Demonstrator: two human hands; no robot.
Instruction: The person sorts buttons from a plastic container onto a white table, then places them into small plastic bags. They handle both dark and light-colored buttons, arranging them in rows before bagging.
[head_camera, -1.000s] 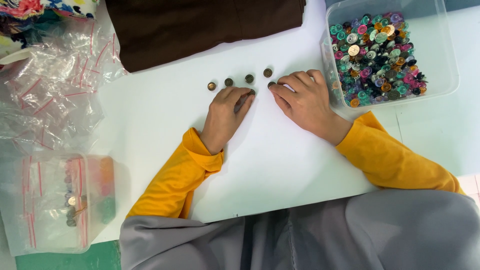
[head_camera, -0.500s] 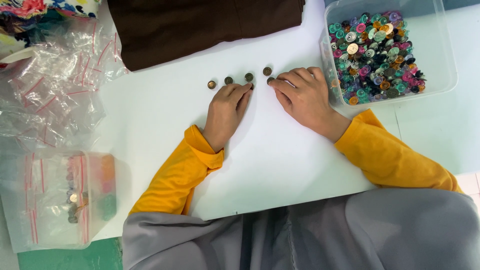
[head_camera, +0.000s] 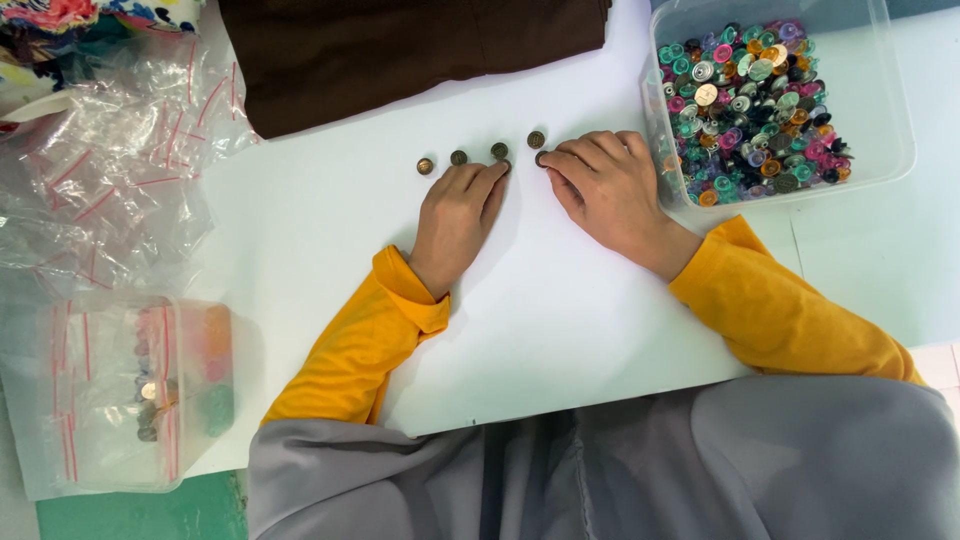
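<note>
- White table (head_camera: 300, 230) bears a row of bronze buttons (head_camera: 458, 158) below the brown cloth (head_camera: 400, 50).
- Left hand (head_camera: 455, 215) has crept up; fingertips flat, touching the row.
- Right hand (head_camera: 605, 185) lies flat, fingertip pinning the end button (head_camera: 541, 158); nothing gripped.
- Row unchanged.

Our right hand (head_camera: 610, 190) crept left toward the brass buttons (head_camera: 498, 151); fingertip now approx. touching one, prob.

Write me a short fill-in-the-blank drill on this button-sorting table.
1. The sleeves above both hands are ____.
2. The folded cloth at the top is dark ____.
3. The mixed buttons sit in a clear plastic ____.
4. The left hand lies beside a row of small bronze ____.

Missing words: yellow; brown; box; buttons
</note>
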